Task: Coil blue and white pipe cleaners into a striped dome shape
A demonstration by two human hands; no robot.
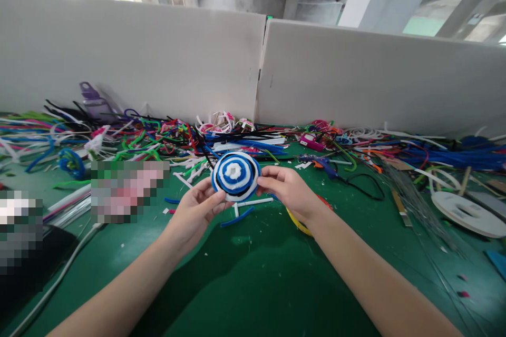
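head | left hand (193,211) + right hand (290,189) pinch striped disc (236,175), its back hidden | yellow strip (299,225) partly covered

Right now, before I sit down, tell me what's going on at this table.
A person is holding up a round blue, white and black disc with both hands: the left hand grips its lower left edge, the right hand its right edge. It is above the green table. Behind it, colourful strips lie in a messy heap along the pale partition. A white reel lies far to the right.
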